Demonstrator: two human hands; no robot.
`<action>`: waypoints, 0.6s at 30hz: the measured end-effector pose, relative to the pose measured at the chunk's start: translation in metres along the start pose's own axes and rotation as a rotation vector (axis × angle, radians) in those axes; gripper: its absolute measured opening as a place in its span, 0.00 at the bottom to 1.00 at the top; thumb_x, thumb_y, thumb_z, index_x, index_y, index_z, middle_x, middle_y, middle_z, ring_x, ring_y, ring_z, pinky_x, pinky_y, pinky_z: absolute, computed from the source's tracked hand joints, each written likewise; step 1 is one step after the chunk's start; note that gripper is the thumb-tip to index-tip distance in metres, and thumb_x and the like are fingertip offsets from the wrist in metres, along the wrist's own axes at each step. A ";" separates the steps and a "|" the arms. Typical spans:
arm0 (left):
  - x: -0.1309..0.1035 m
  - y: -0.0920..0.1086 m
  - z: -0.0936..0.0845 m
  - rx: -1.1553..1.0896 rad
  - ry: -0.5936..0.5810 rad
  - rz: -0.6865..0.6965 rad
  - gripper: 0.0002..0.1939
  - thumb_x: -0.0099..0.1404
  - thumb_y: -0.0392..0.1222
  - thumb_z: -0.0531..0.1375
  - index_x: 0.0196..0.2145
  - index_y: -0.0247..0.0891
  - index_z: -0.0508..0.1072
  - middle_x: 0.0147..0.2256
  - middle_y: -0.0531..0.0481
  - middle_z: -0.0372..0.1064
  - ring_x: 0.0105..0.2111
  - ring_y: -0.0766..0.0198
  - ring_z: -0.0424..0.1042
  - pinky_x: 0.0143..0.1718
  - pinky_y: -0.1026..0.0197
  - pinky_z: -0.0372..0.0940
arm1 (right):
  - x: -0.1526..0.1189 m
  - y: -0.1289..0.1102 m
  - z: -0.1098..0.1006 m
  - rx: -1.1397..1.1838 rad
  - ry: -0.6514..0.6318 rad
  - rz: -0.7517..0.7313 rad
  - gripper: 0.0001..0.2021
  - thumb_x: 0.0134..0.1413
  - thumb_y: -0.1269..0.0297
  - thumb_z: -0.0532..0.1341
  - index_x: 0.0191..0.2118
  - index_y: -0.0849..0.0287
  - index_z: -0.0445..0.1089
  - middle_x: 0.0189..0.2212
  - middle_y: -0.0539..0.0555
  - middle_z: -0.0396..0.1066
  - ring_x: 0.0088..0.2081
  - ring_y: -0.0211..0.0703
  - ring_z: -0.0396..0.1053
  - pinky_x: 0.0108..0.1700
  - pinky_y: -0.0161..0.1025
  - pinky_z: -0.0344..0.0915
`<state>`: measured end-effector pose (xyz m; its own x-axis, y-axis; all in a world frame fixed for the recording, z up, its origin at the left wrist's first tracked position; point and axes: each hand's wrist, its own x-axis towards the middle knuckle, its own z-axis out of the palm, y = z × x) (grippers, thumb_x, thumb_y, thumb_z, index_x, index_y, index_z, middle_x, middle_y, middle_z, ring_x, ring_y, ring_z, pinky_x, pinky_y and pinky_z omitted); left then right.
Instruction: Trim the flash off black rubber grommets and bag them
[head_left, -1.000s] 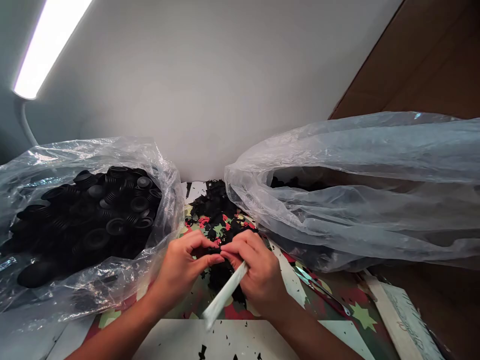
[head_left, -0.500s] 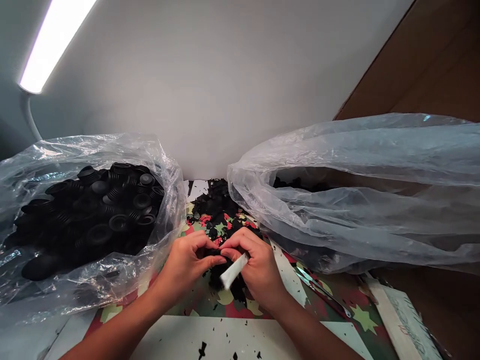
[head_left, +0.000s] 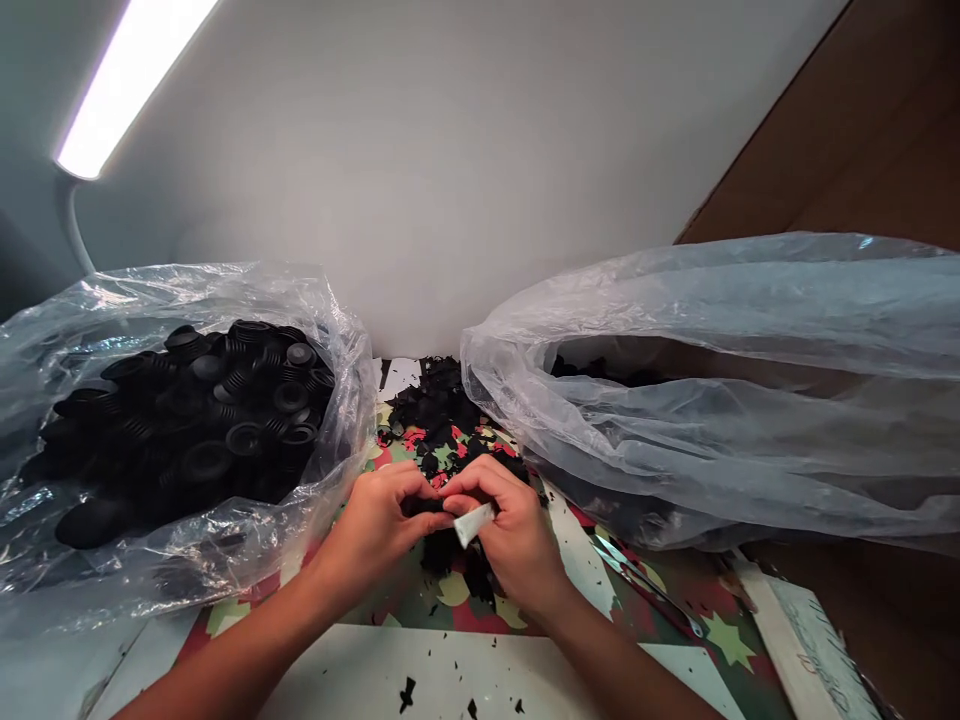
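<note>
Black rubber piece (head_left: 430, 506): pinched at mid-view between both hands, above the littered table cover; my fingers hide most of it, so its exact form escapes me.
Left hand (head_left: 381, 520): thumb and forefinger curled, grasping the piece's left end.
Right hand (head_left: 517, 530): thumb and forefinger pressed together at the other end; it also grips a white handle (head_left: 472, 523), angled toward me. I cannot tell what the handle carries.
Best handling: I judge the left pinch should stay firm, with the right making small, controlled moves; rubber may flex or slip, and I'd mind the handle near my left thumb.
Lamp (head_left: 135, 90): lit, upper left.
Left bag (head_left: 345, 390): clear plastic, open, heaped with ribbed black rubber caps (head_left: 247, 440).
Table cover (head_left: 405, 600): camouflage-patterned, with a white sheet (head_left: 442, 660) nearest me.
Black scraps (head_left: 435, 400): piled beyond my hands, against the pale wall (head_left: 450, 170).
Right bag (head_left: 675, 300): translucent, mouth facing left, dark pieces inside.
Metal tool (head_left: 660, 600): two-armed, lying below that bag.
Cardboard (head_left: 862, 150): slanting, far right.
</note>
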<state>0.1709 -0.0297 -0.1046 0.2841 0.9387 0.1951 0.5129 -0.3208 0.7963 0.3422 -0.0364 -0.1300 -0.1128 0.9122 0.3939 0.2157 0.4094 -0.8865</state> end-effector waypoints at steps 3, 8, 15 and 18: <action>-0.001 0.002 0.003 0.027 0.015 0.012 0.12 0.57 0.35 0.67 0.19 0.37 0.70 0.22 0.56 0.63 0.25 0.67 0.61 0.27 0.64 0.54 | -0.002 0.000 0.004 -0.042 -0.018 -0.002 0.08 0.57 0.72 0.58 0.29 0.55 0.69 0.29 0.49 0.68 0.32 0.41 0.68 0.33 0.37 0.65; 0.001 -0.003 0.003 0.045 0.053 0.040 0.13 0.55 0.31 0.67 0.18 0.37 0.70 0.20 0.58 0.62 0.23 0.67 0.60 0.26 0.65 0.54 | -0.015 -0.012 0.011 -0.268 0.056 -0.391 0.11 0.55 0.80 0.51 0.30 0.55 0.61 0.28 0.49 0.64 0.29 0.39 0.64 0.30 0.36 0.59; 0.007 -0.014 -0.011 -0.142 0.193 -0.013 0.08 0.52 0.42 0.73 0.26 0.39 0.79 0.25 0.54 0.72 0.27 0.63 0.68 0.28 0.63 0.61 | -0.013 -0.010 -0.002 -0.313 0.119 -0.415 0.10 0.63 0.76 0.50 0.33 0.54 0.60 0.28 0.49 0.65 0.30 0.40 0.65 0.32 0.36 0.59; 0.007 -0.012 -0.012 -0.211 0.216 0.026 0.10 0.51 0.45 0.75 0.28 0.39 0.81 0.25 0.53 0.73 0.27 0.63 0.68 0.28 0.63 0.61 | 0.003 0.012 -0.017 -0.317 0.122 -0.129 0.12 0.65 0.68 0.52 0.28 0.54 0.59 0.26 0.48 0.63 0.27 0.40 0.62 0.30 0.35 0.58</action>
<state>0.1573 -0.0176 -0.1057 0.1042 0.9430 0.3161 0.3215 -0.3327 0.8865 0.3610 -0.0285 -0.1348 -0.0465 0.8399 0.5408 0.4994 0.4884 -0.7156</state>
